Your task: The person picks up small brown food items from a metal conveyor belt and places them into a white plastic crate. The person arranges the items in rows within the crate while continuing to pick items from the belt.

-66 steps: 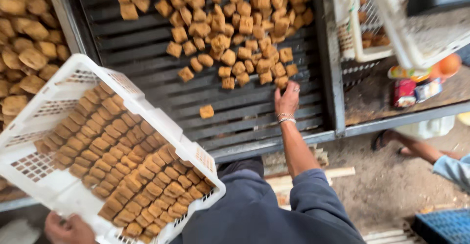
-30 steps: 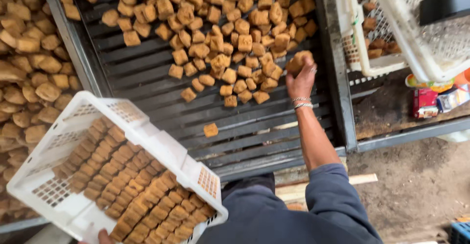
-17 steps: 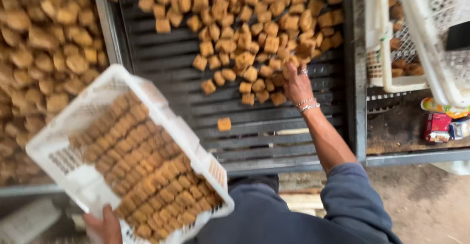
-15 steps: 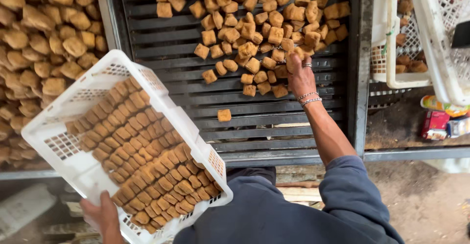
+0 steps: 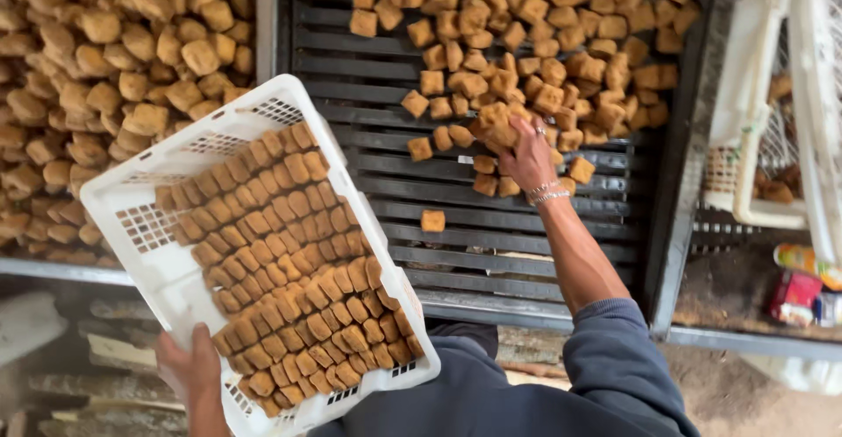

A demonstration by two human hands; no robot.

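Note:
My left hand (image 5: 189, 368) grips the near edge of a white plastic crate (image 5: 149, 253), which is tilted and packed with neat rows of brown fried cubes (image 5: 298, 261). My right hand (image 5: 526, 152), with a bracelet at the wrist, is closed around a few brown cubes (image 5: 493, 123) at the near edge of a loose pile on a dark slatted tray (image 5: 491, 244). One single cube (image 5: 432, 220) lies alone on the slats, nearer to me than the pile.
A second tray (image 5: 114, 77) at the left is heaped with paler brown cubes. White crates (image 5: 772, 112) stand at the right beyond the tray's metal frame. Coloured packets (image 5: 802, 283) lie on a dirty ledge at the lower right.
My right hand has closed on cubes at the pile's near edge and lifted them slightly. The crate stays tilted in my left hand; the view has shifted a little.

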